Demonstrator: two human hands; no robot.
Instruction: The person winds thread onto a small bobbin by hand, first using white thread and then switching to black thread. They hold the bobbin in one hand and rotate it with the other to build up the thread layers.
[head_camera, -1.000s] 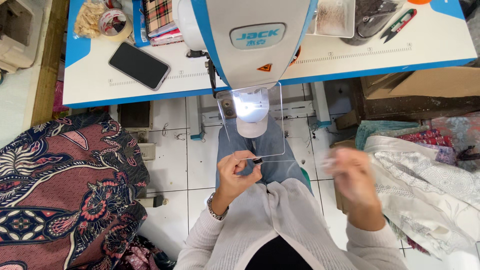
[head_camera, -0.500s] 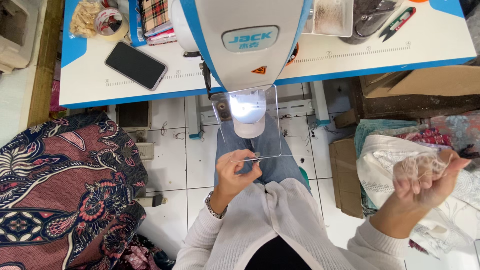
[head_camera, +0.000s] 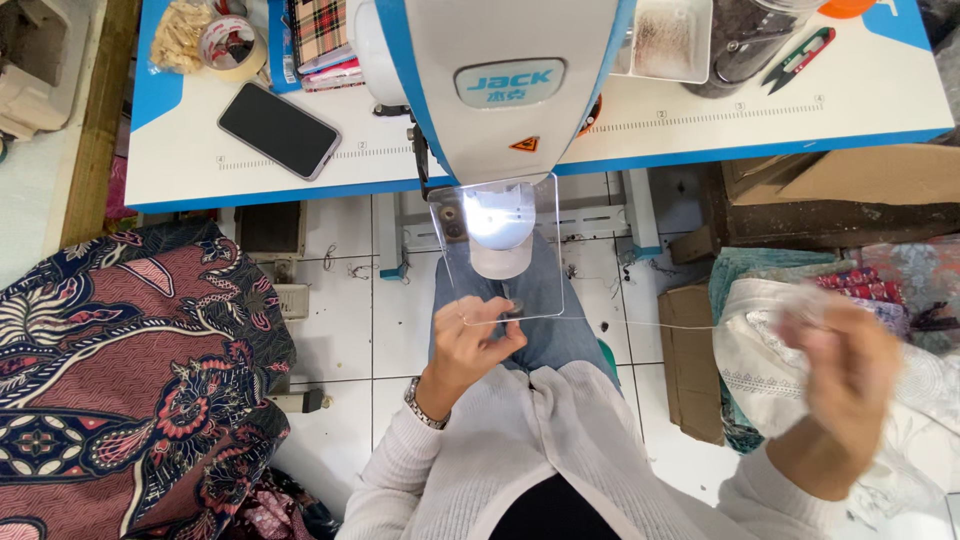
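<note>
My left hand (head_camera: 468, 348) is raised in front of my lap and pinches a small dark round piece (head_camera: 515, 308) just below the sewing machine's clear guard plate (head_camera: 500, 255). A thin pale thread (head_camera: 640, 322) runs taut from that piece to the right. My right hand (head_camera: 850, 370), blurred by motion, is held out to the right over the white fabric (head_camera: 755, 365), and its fingers are closed on the thread's far end. Both arms are in white sleeves.
The white and blue sewing machine head (head_camera: 500, 80) with its lit lamp stands on a white table (head_camera: 180, 165) holding a dark phone (head_camera: 278, 130), a tape roll (head_camera: 232, 42) and thread snips (head_camera: 797, 58). Patterned cloth (head_camera: 120, 390) lies left; a cardboard box (head_camera: 690, 365) stands right.
My right hand has swung from near the middle out to the right, drawing the thread taut. My left hand has stayed in place, still pinching the dark piece.
</note>
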